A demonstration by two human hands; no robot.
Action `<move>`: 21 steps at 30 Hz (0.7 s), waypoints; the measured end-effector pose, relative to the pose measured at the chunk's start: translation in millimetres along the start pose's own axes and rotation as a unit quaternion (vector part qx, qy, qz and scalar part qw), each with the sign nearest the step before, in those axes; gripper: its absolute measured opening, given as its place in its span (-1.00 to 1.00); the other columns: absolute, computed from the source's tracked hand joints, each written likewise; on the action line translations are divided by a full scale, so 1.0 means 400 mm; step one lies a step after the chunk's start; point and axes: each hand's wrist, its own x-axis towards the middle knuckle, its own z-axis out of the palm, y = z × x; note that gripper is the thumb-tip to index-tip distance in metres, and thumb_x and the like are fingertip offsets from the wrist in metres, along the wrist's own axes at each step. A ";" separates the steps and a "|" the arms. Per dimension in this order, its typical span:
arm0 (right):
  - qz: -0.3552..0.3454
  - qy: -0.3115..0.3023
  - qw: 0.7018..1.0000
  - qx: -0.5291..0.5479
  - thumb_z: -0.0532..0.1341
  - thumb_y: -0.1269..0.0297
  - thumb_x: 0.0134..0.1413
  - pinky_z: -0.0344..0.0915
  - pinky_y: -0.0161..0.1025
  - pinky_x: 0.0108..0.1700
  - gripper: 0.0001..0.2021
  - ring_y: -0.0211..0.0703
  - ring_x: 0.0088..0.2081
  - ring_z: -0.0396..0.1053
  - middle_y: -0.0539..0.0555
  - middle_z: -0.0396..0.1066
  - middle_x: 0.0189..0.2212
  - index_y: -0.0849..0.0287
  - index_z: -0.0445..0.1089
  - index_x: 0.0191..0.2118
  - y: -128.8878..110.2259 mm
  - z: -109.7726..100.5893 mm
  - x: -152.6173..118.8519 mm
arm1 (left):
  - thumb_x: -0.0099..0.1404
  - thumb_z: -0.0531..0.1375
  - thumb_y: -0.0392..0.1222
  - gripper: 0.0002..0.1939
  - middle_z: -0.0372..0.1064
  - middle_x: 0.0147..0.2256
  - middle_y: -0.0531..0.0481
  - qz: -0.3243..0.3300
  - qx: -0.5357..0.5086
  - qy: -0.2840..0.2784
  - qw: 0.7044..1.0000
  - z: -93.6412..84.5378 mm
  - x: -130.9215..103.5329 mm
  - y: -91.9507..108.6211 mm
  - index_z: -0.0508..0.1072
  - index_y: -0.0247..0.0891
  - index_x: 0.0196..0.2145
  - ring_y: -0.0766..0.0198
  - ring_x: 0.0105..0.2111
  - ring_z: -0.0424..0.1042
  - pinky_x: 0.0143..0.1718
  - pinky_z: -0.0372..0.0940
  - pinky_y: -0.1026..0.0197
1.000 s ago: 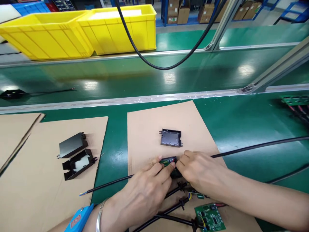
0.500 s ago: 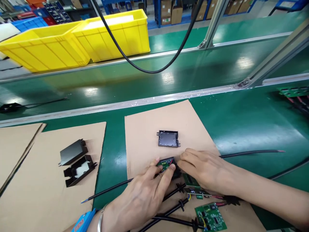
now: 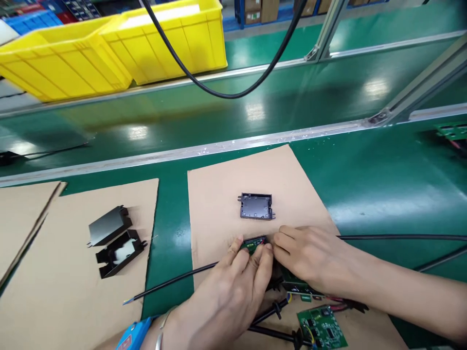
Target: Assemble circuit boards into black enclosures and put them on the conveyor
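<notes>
Lying in left grip (image 3: 235,289), circuit board (image 3: 251,245)

head camera | above green bench (image 3: 379,189) | facing forward, down | near left hand (image 3: 235,287), right hand (image 3: 310,253)

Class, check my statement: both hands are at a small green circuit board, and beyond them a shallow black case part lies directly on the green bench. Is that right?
Not quite: the head view shows the shallow black case part lying on a cardboard sheet. The left hand and right hand are indeed at the small green circuit board.
</notes>
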 end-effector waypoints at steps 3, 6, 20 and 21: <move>0.019 -0.005 0.999 0.039 0.15 0.56 0.12 0.10 -0.18 -0.40 -0.86 -0.11 -0.35 0.24 0.03 0.33 -0.35 0.21 0.37 -0.25 0.012 0.010 -0.014 | 0.26 0.03 -0.35 -0.38 0.31 0.08 -0.30 -0.049 -0.164 0.051 0.984 0.001 -0.009 -0.031 0.02 -0.51 0.25 0.06 0.04 0.34 0.10 0.33 0.04; 0.050 0.007 0.996 0.072 0.09 0.60 0.15 0.11 -0.20 -0.36 -0.79 -0.14 -0.33 0.24 0.02 0.32 -0.34 0.18 0.37 -0.23 0.023 0.016 -0.023 | 0.23 0.06 -0.36 -0.37 0.26 0.09 -0.26 -0.076 -0.241 0.076 0.964 -0.006 -0.013 -0.051 0.03 -0.40 0.24 0.10 0.06 0.32 0.06 0.37 0.06; 0.020 0.048 0.995 0.090 -0.03 0.58 0.23 0.10 -0.21 -0.34 -0.73 -0.17 -0.35 0.17 0.04 0.29 -0.40 0.20 0.35 -0.35 0.029 0.029 -0.014 | 0.34 -0.02 -0.29 -0.53 0.22 0.13 -0.23 -0.036 -0.099 -0.041 0.994 -0.012 0.019 -0.004 0.19 -0.46 0.19 -0.03 0.03 0.28 0.19 0.17 -0.12; 0.019 0.043 0.995 0.084 -0.02 0.57 0.24 0.11 -0.21 -0.33 -0.74 -0.17 -0.35 0.18 0.03 0.29 -0.40 0.20 0.34 -0.36 0.031 0.029 -0.013 | 0.35 -0.02 -0.28 -0.55 0.23 0.12 -0.23 -0.036 -0.105 -0.040 0.993 -0.017 0.021 -0.006 0.22 -0.45 0.17 -0.03 0.03 0.27 0.19 0.17 -0.12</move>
